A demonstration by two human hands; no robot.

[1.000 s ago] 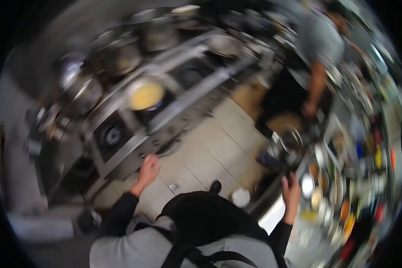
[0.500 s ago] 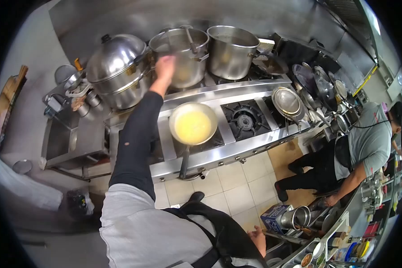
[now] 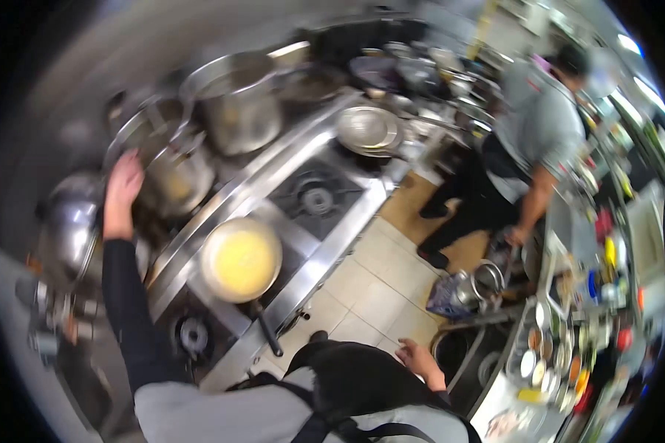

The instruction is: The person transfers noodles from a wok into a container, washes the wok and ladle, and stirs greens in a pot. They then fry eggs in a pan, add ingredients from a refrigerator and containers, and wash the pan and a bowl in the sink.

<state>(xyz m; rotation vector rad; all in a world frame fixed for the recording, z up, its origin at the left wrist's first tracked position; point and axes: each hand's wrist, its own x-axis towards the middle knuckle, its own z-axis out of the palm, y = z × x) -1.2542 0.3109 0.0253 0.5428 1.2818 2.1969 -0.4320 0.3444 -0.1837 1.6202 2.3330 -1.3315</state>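
My left hand [image 3: 124, 179] is at the front rim of a tall steel stockpot [image 3: 171, 193], blurred by motion. Its fingers look curled closed; whatever they hold, if anything, does not show. Utensil handles lean over that pot's rim. A light-coloured frying pan [image 3: 208, 280] with a black handle sits on the stove, and a yellow, egg-like layer [image 3: 240, 262] covers its bottom. My right hand [image 3: 423, 363] hangs low by the counter edge at my side, fingers apart and holding nothing.
A second stockpot [image 3: 244, 122] and a domed steel lid [image 3: 70, 221] flank the first. Strainers [image 3: 368, 129] sit stacked at the stove's far end. Another person [image 3: 536, 125] stands beyond, at the counter on the right, which carries several small bowls [image 3: 545, 362].
The view has swung to the right, so the stove appears further left and tilted. My left hand has come from in front of the stockpot to its rim. The frying pan stays on the stove.
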